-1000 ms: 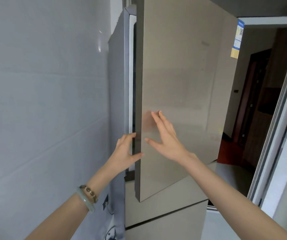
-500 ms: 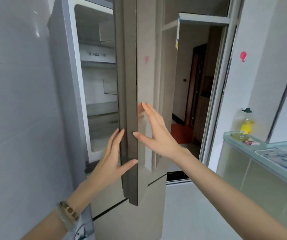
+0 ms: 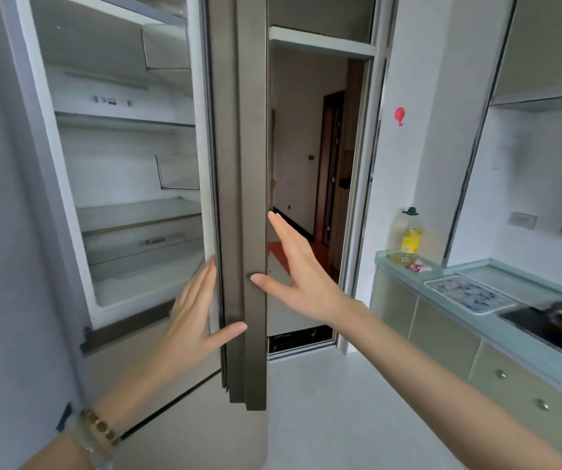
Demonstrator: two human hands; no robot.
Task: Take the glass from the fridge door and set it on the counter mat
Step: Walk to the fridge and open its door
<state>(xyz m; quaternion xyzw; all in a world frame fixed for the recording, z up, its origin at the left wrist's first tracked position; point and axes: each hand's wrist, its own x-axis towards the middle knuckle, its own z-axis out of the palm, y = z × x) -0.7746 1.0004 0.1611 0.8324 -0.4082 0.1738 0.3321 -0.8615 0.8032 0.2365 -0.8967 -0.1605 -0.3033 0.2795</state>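
Since half a second ago the fridge door (image 3: 250, 198) has swung wider, so we now face its edge and see more of the fridge (image 3: 130, 184) interior, and the counter has come further into view. We count two hands, one door, two clear door-side bins in sight, several white shelves and one drawer front; all of these look bare to us. We cannot find the glass anywhere; the door's inner side is turned away from us. On the counter (image 3: 496, 330) we count one patterned mat (image 3: 469, 295), with nothing on it, and one bottle of yellow oil (image 3: 410, 237) standing in the corner beyond the mat. Our left hand (image 3: 193, 320) is spread flat, fingers straight against the door's inner edge, thumb reaching across the edge face. Our right hand (image 3: 298, 271) is likewise spread wide, thumb tip touching the door's edge, fingers extended along its outer side, gripping nothing.
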